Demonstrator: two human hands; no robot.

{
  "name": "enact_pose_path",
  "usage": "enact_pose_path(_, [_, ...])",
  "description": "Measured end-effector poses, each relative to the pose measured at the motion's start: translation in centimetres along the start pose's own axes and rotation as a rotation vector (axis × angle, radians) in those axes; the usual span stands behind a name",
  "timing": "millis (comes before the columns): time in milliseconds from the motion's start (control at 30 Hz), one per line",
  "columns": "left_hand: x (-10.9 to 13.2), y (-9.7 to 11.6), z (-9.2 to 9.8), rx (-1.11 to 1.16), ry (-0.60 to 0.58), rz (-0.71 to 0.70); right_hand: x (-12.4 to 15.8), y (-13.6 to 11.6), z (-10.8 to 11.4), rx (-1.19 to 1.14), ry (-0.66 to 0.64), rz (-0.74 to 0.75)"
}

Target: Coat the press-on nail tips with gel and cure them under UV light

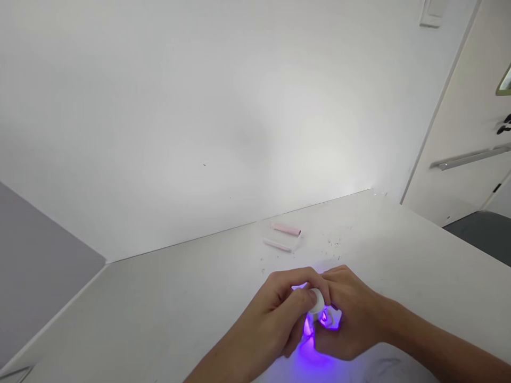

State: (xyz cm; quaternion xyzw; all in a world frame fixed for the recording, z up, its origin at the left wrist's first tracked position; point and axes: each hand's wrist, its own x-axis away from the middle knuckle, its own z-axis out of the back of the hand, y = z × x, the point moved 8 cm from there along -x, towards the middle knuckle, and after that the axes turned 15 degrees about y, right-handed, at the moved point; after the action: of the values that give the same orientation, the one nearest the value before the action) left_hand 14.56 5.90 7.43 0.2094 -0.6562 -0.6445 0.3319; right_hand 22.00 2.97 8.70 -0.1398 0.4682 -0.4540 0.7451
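Observation:
A small white UV lamp [317,302] with a round head throws violet light downward between my hands. My left hand [279,311] is closed on it, the thumb pressed on the white head and the fingers bent over the far side. Beside it, my right hand [352,316] is closed too, its fingers curled in at the lamp's edge and partly lit violet. Whatever the right fingers pinch is hidden by the glare and by the hand itself. Both hands touch each other just above the white table [191,308].
Past my hands, a pink strip-like piece [286,229] and a thin pale pink stick [277,245] lie by the wall, with clear plastic at their right end. Dark crumbs [334,243] are scattered nearby. A white wall [159,133] borders the table; a door [467,138] stands at right.

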Motion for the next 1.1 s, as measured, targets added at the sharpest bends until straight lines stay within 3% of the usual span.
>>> enact_pose_path(133, [0.07, 0.02, 0.06, -0.015, 0.004, 0.011, 0.07, 0.07, -0.18, 0.007, -0.025, -0.014])
enact_pose_path(367, [0.07, -0.04, 0.08, 0.018, -0.013, 0.008, 0.15, 0.08, -0.09, 0.046, 0.043, 0.038])
enact_pose_path(533, [-0.11, -0.25, 0.15, -0.024, -0.001, 0.018, 0.17, 0.1, -0.25, -0.025, -0.005, 0.017])
enact_pose_path(733, [-0.03, -0.34, 0.25, 0.034, -0.012, 0.009, 0.15, 0.42, -0.31, 0.096, -0.016, 0.015])
enact_pose_path(1100, [-0.07, -0.24, 0.15, -0.034, 0.01, 0.001, -0.09, -0.15, 0.16, 0.0, 0.039, 0.044])
